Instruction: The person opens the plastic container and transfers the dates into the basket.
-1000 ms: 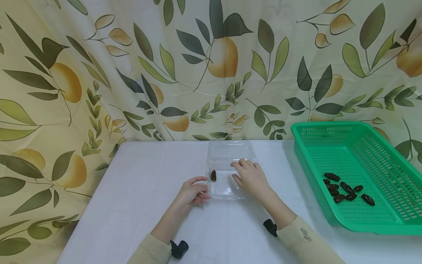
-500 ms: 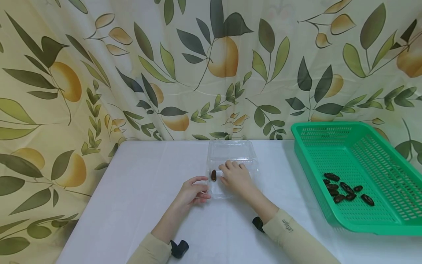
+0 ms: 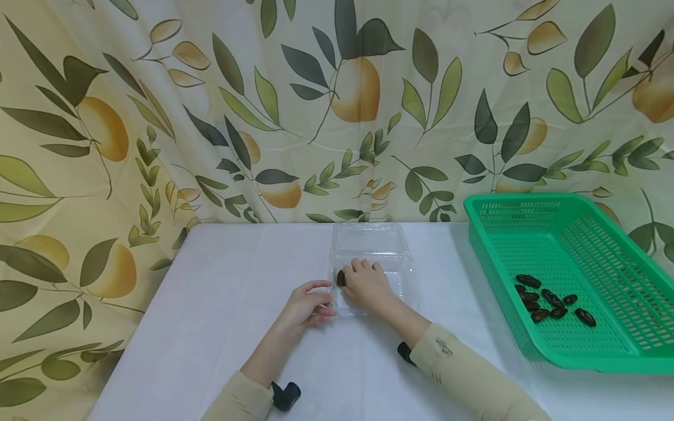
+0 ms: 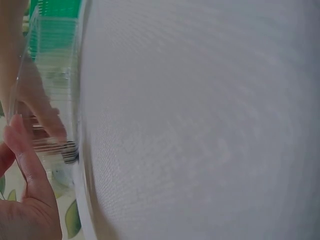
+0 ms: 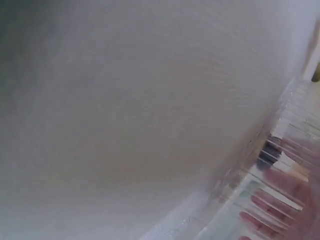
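Note:
A clear plastic clamshell box (image 3: 402, 286) lies with its lid raised toward the curtain. Inside, at its left side, is a dark brown date (image 3: 340, 278), partly covered by my right hand. That right hand (image 3: 367, 284) reaches into the box, its fingertips pinching the date. Through the box wall in the left wrist view, fingers of the right hand (image 4: 42, 112) come down to the dark date (image 4: 70, 151). My left hand (image 3: 308, 307) stays at the box's left edge, its loosely bent fingers touching the side wall.
A green perforated basket (image 3: 532, 351) stands on the right, with several dates (image 3: 552, 298) in its near left part. White cloth (image 3: 221, 327) covers the table. A leaf-and-fruit patterned curtain (image 3: 337, 146) hangs behind it.
My right hand has moved left and down inside the box, from beside the date onto it, and the date has shifted slightly. My left hand has stayed at the box edge.

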`<state>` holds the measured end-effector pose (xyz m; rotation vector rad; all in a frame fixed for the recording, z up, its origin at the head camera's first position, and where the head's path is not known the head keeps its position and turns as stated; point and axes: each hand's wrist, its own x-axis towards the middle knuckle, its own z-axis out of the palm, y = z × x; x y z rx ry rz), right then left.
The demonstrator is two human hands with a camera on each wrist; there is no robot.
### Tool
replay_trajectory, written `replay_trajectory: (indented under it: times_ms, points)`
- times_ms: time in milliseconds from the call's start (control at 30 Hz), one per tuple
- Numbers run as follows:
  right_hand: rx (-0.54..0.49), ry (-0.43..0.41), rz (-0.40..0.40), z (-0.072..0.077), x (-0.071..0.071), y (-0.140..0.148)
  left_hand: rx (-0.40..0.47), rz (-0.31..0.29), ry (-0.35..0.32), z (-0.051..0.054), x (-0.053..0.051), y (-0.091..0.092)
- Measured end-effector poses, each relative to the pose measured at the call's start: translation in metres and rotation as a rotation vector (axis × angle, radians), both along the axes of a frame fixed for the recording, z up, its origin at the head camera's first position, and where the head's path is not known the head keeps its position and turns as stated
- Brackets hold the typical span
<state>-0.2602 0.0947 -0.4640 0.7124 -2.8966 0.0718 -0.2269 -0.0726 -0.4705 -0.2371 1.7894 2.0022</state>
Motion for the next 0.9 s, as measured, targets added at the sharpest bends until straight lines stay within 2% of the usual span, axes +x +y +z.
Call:
replay_trajectory:
  times_ms: [367,900]
  points:
    - [0.054,-0.063,-0.035,-0.0032,-0.0021,-0.0081,-0.003,0.004,-0.002,0.0002,0.0006,-0.0006]
    - [0.045,-0.054,-0.066,-0.007,-0.0044,-0.0088,0.018,0.0,-0.008,0.0031,0.0009,0.001]
